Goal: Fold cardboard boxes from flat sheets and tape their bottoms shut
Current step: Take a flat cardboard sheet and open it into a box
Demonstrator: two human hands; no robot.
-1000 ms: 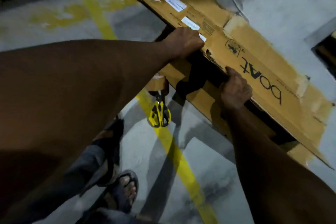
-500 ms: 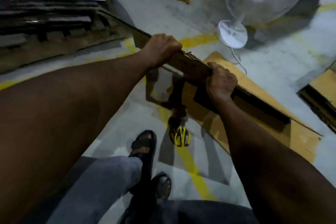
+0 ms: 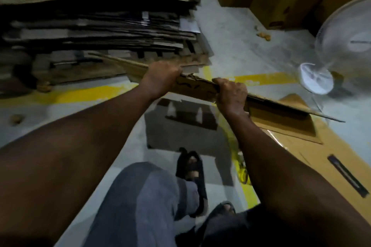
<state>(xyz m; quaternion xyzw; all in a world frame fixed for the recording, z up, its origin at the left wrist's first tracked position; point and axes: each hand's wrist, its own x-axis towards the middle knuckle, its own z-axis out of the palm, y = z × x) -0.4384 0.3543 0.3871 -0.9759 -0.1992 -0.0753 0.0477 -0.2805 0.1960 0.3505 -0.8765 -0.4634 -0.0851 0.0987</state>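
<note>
Since the frame half a second back, the view has swung up toward the stack of flattened cardboard (image 3: 100, 16), the fan (image 3: 345, 46) has slid to the right edge, and the cardboard sheet (image 3: 196, 86) has come higher off the floor (image 3: 230, 46). I see the sheet almost edge-on, held in the air in front of me above my feet. Its long axis runs from upper left, near the stack, down to the lower right. The left hand (image 3: 160, 78) and right hand (image 3: 230, 94) sit close together on the near edge, each with its fingers (image 3: 218, 81) curled over and clamped on the board. Much of the sheet sticks out unsupported past the right hand, so that hand is nearer the heavy end, and I judge it will have to steer any turn. Both arms are stretched forward, nearly straight, wrists bent down over the edge. The sheet is still flat, so I reckon opening it into a tube comes next. Another cardboard piece (image 3: 321, 156) lies on the floor below right.
</note>
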